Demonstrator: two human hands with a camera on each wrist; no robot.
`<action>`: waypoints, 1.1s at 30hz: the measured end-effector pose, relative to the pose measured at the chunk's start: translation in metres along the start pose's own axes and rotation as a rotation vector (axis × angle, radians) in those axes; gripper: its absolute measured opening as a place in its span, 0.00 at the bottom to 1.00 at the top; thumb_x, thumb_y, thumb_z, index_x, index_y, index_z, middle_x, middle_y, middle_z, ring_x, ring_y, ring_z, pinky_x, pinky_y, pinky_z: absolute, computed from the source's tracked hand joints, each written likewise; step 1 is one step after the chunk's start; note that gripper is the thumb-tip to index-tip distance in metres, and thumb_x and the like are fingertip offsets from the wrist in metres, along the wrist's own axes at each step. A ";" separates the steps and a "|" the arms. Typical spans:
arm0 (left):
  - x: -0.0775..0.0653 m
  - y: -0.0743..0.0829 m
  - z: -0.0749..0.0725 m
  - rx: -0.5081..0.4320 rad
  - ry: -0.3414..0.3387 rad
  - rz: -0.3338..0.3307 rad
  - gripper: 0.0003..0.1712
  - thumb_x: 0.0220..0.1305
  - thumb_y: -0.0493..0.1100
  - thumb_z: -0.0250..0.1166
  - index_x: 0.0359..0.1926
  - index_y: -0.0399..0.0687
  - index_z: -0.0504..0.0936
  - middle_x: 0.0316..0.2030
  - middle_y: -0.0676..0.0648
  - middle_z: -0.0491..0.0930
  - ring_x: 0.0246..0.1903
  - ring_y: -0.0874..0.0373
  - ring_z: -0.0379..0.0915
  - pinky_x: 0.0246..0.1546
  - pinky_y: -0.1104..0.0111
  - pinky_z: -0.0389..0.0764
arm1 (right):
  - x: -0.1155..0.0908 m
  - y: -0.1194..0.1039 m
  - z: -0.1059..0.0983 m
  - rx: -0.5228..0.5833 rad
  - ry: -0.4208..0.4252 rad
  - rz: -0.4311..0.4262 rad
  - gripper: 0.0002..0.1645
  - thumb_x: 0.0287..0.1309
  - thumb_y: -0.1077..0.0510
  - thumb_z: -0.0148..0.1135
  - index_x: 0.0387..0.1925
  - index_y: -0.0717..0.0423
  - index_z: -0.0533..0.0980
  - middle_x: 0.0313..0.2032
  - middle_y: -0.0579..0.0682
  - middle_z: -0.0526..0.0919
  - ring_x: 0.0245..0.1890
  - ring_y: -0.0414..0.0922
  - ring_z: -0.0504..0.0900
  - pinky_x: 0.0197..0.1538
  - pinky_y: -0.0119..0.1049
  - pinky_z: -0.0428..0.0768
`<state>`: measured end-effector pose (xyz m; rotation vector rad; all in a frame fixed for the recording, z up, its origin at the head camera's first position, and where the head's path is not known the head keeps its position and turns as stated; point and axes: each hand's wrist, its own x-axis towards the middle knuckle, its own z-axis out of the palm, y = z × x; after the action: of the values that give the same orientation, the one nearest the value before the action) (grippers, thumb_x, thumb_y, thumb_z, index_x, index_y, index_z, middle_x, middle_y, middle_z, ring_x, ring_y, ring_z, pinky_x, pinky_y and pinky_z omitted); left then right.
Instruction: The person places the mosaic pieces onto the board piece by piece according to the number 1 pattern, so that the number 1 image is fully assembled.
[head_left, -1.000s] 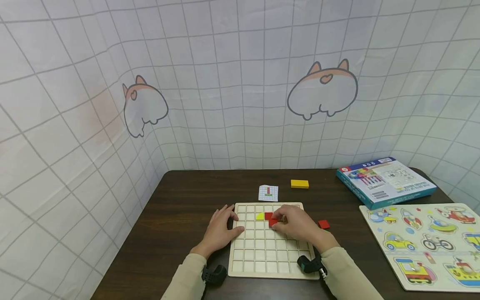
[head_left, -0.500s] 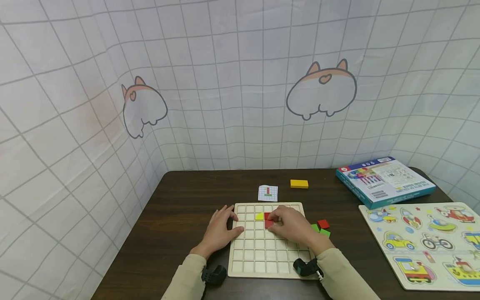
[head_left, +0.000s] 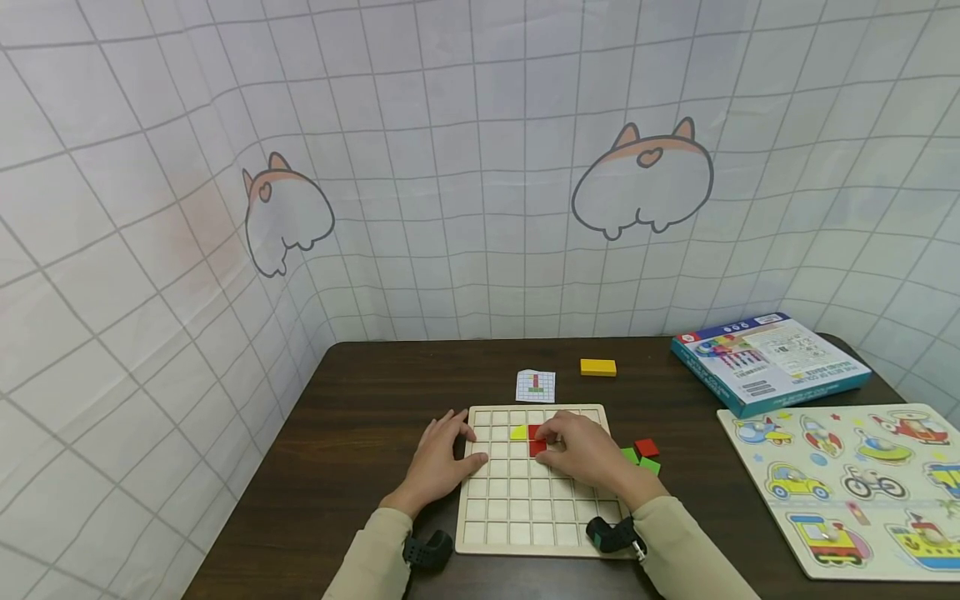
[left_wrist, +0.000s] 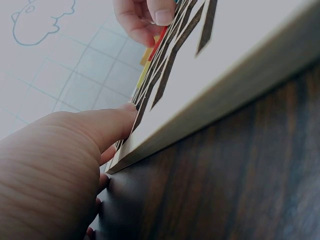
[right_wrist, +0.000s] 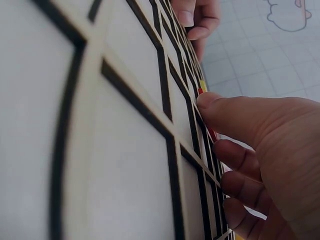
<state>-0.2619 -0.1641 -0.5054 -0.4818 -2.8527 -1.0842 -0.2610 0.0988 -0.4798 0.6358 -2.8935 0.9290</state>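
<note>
A pale wooden grid board (head_left: pixel 520 533) lies in front of me. My left hand (head_left: pixel 435 462) rests at its left edge, thumb over the rim and the other fingers spread along the side. My right hand (head_left: pixel 588 450) pinches a red square tile (head_left: pixel 537 448) at the board, thumb and forefinger on its right side. Just above that one sits another red tile (head_left: pixel 533 431), partly behind the fingers. Left of it is a yellow tile (head_left: pixel 518 432) in a cell. In the right wrist view the right thumb (right_wrist: pixel 212 104) presses close at the red strip along the board.
Right of the board lie a loose red tile (head_left: pixel 647 448) and green tiles (head_left: pixel 649 465). A pattern card (head_left: pixel 536 386) and a yellow block (head_left: pixel 597 367) lie behind it. Farther right are a flat box (head_left: pixel 772 362) and a picture puzzle board (head_left: pixel 825 525).
My right hand has shifted slightly left, bringing the red tile in below the other one. The green tiles by the wrist have come into view. My left hand has stayed put.
</note>
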 end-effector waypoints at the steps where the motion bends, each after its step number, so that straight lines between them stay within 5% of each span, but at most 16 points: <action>1: 0.000 0.000 0.000 0.000 0.000 0.000 0.14 0.60 0.52 0.70 0.39 0.56 0.74 0.71 0.44 0.62 0.73 0.44 0.49 0.73 0.46 0.43 | 0.000 0.000 0.000 0.000 0.000 -0.001 0.11 0.51 0.52 0.74 0.37 0.46 0.82 0.32 0.38 0.76 0.33 0.38 0.72 0.40 0.37 0.77; 15: 0.000 0.000 0.000 0.002 0.000 0.003 0.14 0.60 0.53 0.70 0.39 0.55 0.75 0.71 0.45 0.62 0.73 0.44 0.49 0.73 0.46 0.43 | 0.001 0.006 -0.005 0.048 -0.014 -0.015 0.08 0.55 0.54 0.71 0.38 0.47 0.83 0.31 0.36 0.77 0.31 0.38 0.73 0.37 0.34 0.77; 33: 0.002 -0.001 0.001 0.014 -0.002 0.003 0.14 0.60 0.53 0.70 0.39 0.56 0.74 0.71 0.44 0.62 0.73 0.44 0.49 0.74 0.47 0.43 | -0.009 0.044 -0.054 0.035 -0.002 0.064 0.15 0.63 0.53 0.65 0.47 0.57 0.81 0.36 0.44 0.81 0.32 0.41 0.74 0.34 0.35 0.77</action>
<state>-0.2635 -0.1635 -0.5064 -0.4865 -2.8579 -1.0637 -0.2749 0.1651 -0.4607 0.5497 -2.9209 0.9891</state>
